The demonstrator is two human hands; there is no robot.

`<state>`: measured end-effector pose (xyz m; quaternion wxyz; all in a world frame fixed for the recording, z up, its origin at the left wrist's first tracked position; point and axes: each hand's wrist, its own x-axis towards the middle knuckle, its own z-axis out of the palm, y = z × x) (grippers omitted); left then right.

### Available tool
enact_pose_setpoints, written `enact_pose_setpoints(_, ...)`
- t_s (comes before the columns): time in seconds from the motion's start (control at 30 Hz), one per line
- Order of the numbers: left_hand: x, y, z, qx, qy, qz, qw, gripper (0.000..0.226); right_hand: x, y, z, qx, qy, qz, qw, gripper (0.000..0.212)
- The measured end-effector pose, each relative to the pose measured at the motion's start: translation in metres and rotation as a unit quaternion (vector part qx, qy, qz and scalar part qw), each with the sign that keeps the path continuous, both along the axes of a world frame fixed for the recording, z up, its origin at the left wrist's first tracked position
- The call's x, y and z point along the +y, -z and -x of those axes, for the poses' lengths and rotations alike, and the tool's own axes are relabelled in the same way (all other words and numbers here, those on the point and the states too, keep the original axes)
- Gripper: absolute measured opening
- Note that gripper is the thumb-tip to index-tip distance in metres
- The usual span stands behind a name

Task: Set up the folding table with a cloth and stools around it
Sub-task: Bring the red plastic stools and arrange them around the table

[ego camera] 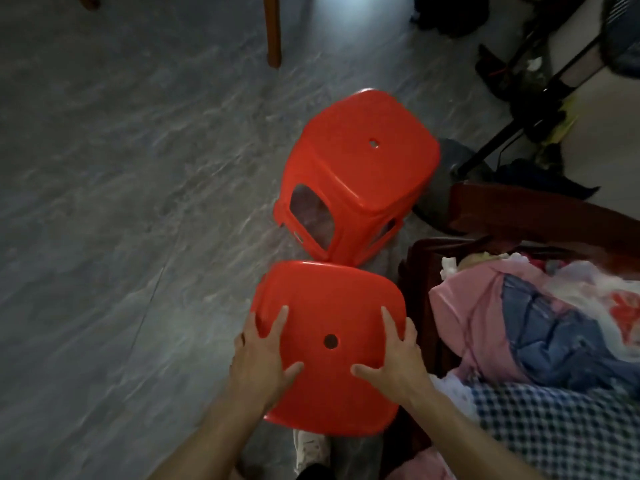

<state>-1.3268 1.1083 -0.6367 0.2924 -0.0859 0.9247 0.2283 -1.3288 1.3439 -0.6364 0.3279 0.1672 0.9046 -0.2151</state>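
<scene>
I see my left hand (261, 358) and right hand (394, 355), fingers spread, gripping the near red stool (329, 313); a second red stool (360, 174) stands just beyond on the grey marbled floor (121, 202).

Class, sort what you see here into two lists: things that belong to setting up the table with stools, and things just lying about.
Belong to the job:
near red stool, held by left hand and right hand
far red stool

Lying about:
pink and blue bedding
checked cloth
wooden leg
</scene>
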Motion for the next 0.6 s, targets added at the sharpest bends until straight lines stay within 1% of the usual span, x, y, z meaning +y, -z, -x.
enact_pose_setpoints(0.07,-0.003,0.015,-0.003,0.006,-0.020,-0.011,1.000,0.107,0.000,0.011,-0.004,0.017,0.012,-0.002,1.000,0.125)
enact_pose_setpoints(0.17,-0.005,0.022,-0.006,0.023,-0.038,-0.023,0.999,0.108,-0.001,0.016,-0.003,0.060,0.047,0.025,0.997,0.125)
enact_pose_setpoints(0.3,-0.002,0.014,0.000,0.016,-0.048,-0.007,0.999,0.112,-0.004,0.008,0.004,0.050,0.053,0.023,0.997,0.127)
enact_pose_setpoints(0.47,-0.034,-0.014,-0.005,0.019,-0.094,-0.010,0.995,0.113,-0.031,-0.025,0.021,0.035,-0.039,0.011,0.999,0.128)
enact_pose_setpoints(0.6,-0.078,-0.065,-0.018,0.022,-0.148,-0.010,0.989,0.114,-0.080,-0.077,0.041,0.031,-0.108,0.006,0.994,0.130)
